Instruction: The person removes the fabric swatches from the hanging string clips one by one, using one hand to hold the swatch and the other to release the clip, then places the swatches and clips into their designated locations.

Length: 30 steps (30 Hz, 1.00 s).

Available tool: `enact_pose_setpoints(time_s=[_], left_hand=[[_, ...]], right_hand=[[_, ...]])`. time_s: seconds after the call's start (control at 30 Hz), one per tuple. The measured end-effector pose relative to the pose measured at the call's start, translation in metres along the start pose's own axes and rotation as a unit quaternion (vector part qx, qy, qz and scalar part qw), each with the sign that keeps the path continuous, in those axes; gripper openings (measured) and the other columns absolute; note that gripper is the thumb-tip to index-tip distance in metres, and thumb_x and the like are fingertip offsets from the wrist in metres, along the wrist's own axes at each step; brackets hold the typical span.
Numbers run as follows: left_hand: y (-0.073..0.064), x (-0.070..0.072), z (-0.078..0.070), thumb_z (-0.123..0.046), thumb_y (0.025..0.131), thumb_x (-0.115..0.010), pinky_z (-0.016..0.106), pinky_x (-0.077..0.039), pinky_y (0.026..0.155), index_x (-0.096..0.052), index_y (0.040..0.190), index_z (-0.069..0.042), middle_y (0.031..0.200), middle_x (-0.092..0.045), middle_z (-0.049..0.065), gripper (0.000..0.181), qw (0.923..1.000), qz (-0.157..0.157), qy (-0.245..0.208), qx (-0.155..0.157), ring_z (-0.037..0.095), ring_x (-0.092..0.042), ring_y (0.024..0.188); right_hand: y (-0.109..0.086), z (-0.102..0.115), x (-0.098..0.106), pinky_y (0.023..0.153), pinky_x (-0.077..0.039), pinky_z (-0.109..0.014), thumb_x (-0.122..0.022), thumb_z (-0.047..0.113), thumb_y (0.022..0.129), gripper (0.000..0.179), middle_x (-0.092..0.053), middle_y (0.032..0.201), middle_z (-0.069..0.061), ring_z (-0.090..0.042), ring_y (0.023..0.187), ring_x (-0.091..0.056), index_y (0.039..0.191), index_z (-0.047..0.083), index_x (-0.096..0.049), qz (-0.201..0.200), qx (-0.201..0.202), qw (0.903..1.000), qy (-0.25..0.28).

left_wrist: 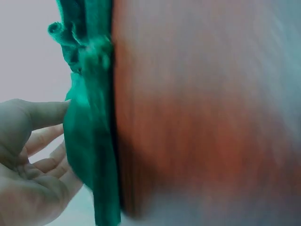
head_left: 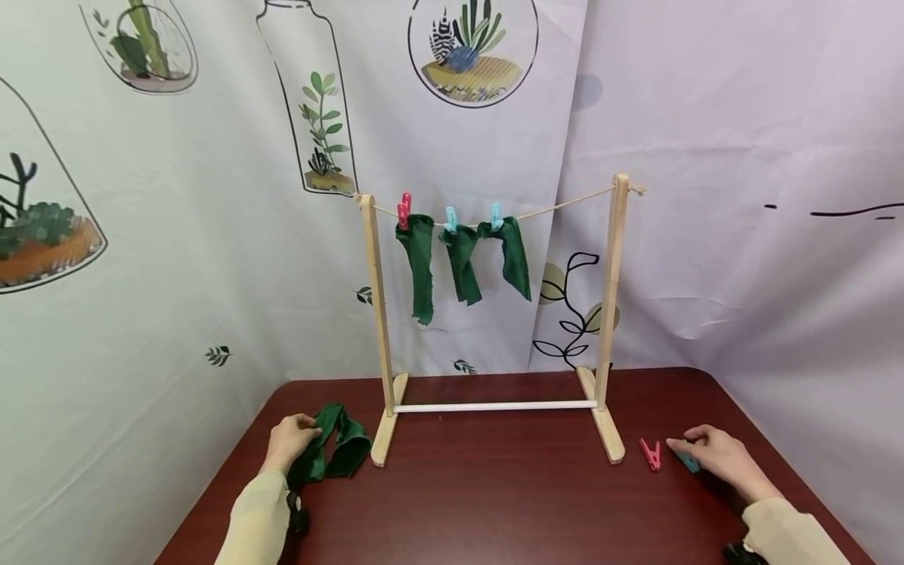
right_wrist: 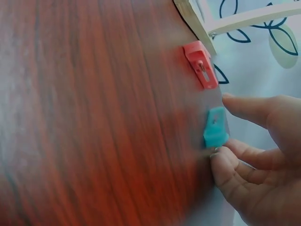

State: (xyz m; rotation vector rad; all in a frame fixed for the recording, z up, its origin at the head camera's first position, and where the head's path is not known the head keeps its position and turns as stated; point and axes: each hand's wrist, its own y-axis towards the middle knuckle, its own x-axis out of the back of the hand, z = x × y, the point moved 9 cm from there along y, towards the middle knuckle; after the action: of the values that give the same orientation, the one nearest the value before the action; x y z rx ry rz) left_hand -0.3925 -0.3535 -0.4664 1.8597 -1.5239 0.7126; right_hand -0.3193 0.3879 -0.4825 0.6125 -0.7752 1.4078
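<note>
At the table's left side, my left hand pinches a dark green strip of cloth between thumb and fingers. The cloth lies crumpled and looped on the table, its upper edge raised at the thumb in the left wrist view. On the right, my right hand is at a teal clothespin on the table. Its thumb and index finger stand apart there, other fingertips right at the pin's near end. Beside it lies a red clothespin, untouched.
A wooden drying stand with a string stands at the back of the brown table. Three green cloth strips hang there from a red clothespin and two light blue ones. A patterned curtain hangs behind.
</note>
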Motion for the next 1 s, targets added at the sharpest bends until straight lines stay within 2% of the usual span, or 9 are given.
enact_pose_setpoints(time_s=[0.1,0.2,0.3,0.47,0.6,0.77,0.87,0.93,1.0], left_hand=[[-0.002,0.008,-0.001,-0.006,0.094,-0.066,0.05,-0.052,0.073,-0.065,0.11,0.011,0.102,-0.067,0.027,0.024,0.9996,-0.007,0.022,-0.017,0.041,-0.062,0.09],[0.0,0.017,-0.005,-0.009,0.096,-0.064,0.05,-0.052,0.071,-0.064,0.114,0.011,0.105,-0.066,0.029,0.028,0.9991,-0.002,0.034,-0.027,0.039,-0.063,0.088],[0.002,0.031,-0.01,-0.013,0.097,-0.064,0.051,-0.052,0.071,-0.063,0.119,0.01,0.11,-0.065,0.03,0.032,0.9986,-0.006,0.042,-0.032,0.039,-0.064,0.088],[0.007,0.058,-0.022,-0.02,0.101,-0.062,0.055,-0.051,0.076,-0.062,0.124,0.008,0.113,-0.066,0.03,0.036,0.9982,-0.026,0.042,-0.034,0.043,-0.063,0.096],[0.01,0.075,-0.033,-0.024,0.103,-0.06,0.057,-0.051,0.08,-0.061,0.126,0.007,0.117,-0.064,0.03,0.039,0.9976,-0.04,0.036,-0.043,0.047,-0.061,0.103],[0.01,0.081,-0.053,-0.028,0.103,-0.061,0.056,-0.052,0.082,-0.062,0.128,0.005,0.12,-0.064,0.029,0.041,0.997,-0.042,0.027,-0.06,0.047,-0.061,0.109],[0.008,0.079,-0.07,-0.028,0.102,-0.061,0.054,-0.053,0.082,-0.062,0.129,0.002,0.121,-0.064,0.027,0.04,0.9967,-0.039,0.014,-0.069,0.045,-0.061,0.109],[0.007,0.078,-0.083,-0.028,0.102,-0.061,0.052,-0.053,0.082,-0.063,0.13,0.0,0.121,-0.064,0.026,0.039,0.996,-0.037,0.005,-0.082,0.043,-0.062,0.109],[0.005,0.078,-0.1,-0.029,0.102,-0.061,0.051,-0.054,0.081,-0.063,0.13,-0.001,0.121,-0.065,0.024,0.039,0.9945,-0.038,-0.004,-0.098,0.041,-0.063,0.108]], right_hand=[[-0.001,-0.001,0.008,0.067,-0.048,-0.035,-0.063,0.046,0.098,0.072,-0.064,0.094,-0.01,-0.018,0.076,-0.057,0.125,-0.02,-0.051,-0.003,0.003,1.0,-0.004],[-0.003,-0.001,0.022,0.068,-0.048,-0.037,-0.063,0.046,0.098,0.073,-0.065,0.096,-0.014,-0.019,0.077,-0.057,0.125,-0.02,-0.051,-0.019,0.013,0.9995,-0.019],[-0.005,0.002,0.04,0.071,-0.05,-0.041,-0.062,0.047,0.098,0.073,-0.066,0.1,-0.021,-0.026,0.083,-0.061,0.125,-0.02,-0.051,-0.039,0.027,0.9981,-0.038],[-0.008,0.022,0.074,0.077,-0.05,-0.053,-0.06,0.043,0.1,0.071,-0.064,0.107,-0.032,-0.043,0.096,-0.062,0.129,-0.021,-0.048,-0.071,0.062,0.9947,-0.042],[-0.013,0.041,0.097,0.078,-0.049,-0.053,-0.061,0.04,0.1,0.069,-0.06,0.113,-0.036,-0.049,0.101,-0.059,0.132,-0.019,-0.047,-0.094,0.082,0.9914,-0.04],[-0.019,0.062,0.113,0.079,-0.047,-0.059,-0.061,0.04,0.1,0.067,-0.057,0.12,-0.039,-0.054,0.108,-0.054,0.134,-0.016,-0.046,-0.117,0.099,0.9877,-0.032],[-0.022,0.078,0.117,0.08,-0.046,-0.059,-0.062,0.041,0.1,0.065,-0.058,0.122,-0.037,-0.054,0.11,-0.055,0.134,-0.013,-0.05,-0.132,0.112,0.9843,-0.033],[-0.023,0.092,0.12,0.079,-0.046,-0.054,-0.064,0.041,0.099,0.063,-0.06,0.121,-0.035,-0.05,0.109,-0.058,0.134,-0.01,-0.052,-0.142,0.123,0.9817,-0.031],[-0.023,0.106,0.125,0.077,-0.045,-0.045,-0.066,0.04,0.098,0.06,-0.063,0.118,-0.031,-0.027,0.101,-0.066,0.134,-0.007,-0.055,-0.155,0.136,0.9781,-0.026]])
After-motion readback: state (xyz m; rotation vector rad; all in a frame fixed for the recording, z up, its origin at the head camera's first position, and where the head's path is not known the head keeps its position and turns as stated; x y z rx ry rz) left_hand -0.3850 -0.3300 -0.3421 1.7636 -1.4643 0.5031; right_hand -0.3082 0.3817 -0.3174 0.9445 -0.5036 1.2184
